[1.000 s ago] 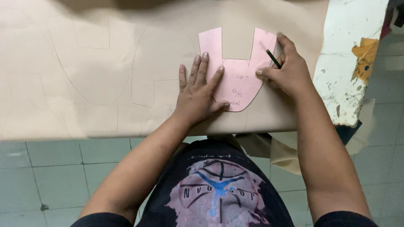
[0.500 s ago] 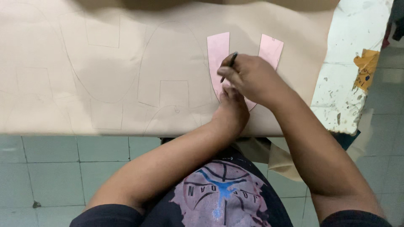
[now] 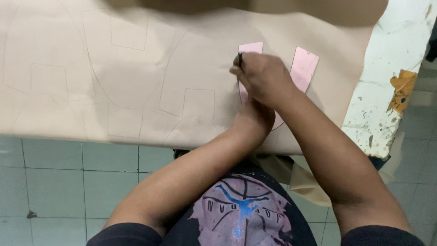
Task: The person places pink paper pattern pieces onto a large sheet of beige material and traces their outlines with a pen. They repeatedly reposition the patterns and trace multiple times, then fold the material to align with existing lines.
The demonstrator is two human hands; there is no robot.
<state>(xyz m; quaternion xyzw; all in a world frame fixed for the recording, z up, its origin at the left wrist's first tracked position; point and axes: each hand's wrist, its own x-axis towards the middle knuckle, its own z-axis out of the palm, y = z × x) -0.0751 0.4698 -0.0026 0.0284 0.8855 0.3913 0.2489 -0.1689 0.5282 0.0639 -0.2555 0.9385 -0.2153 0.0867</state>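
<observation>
Head view: a pink U-shaped template [image 3: 304,68] lies flat on a tan sheet [image 3: 136,82], its two arms pointing away from the person and its curved base toward them, so its long axis runs near to far. The right hand [image 3: 261,77] is closed round a dark pen [image 3: 239,59], which stands nearly upright, its top showing above the knuckles at the outer edge of the template's left arm; the tip is hidden under the hand. The left hand [image 3: 255,119] sits just below the right, crossed under the right forearm and mostly hidden; it rests over the template's base, though I cannot tell how its fingers lie. The template thus lies under and beyond both hands, only its right arm fully clear.

The sheet bears faint pencilled outlines of curved and squarish shapes. It covers a table [image 3: 387,91] whose white, chipped edge shows at right, with an orange-yellow tape scrap [image 3: 401,91] stuck on it. Pale green floor tiles [image 3: 54,182] lie below.
</observation>
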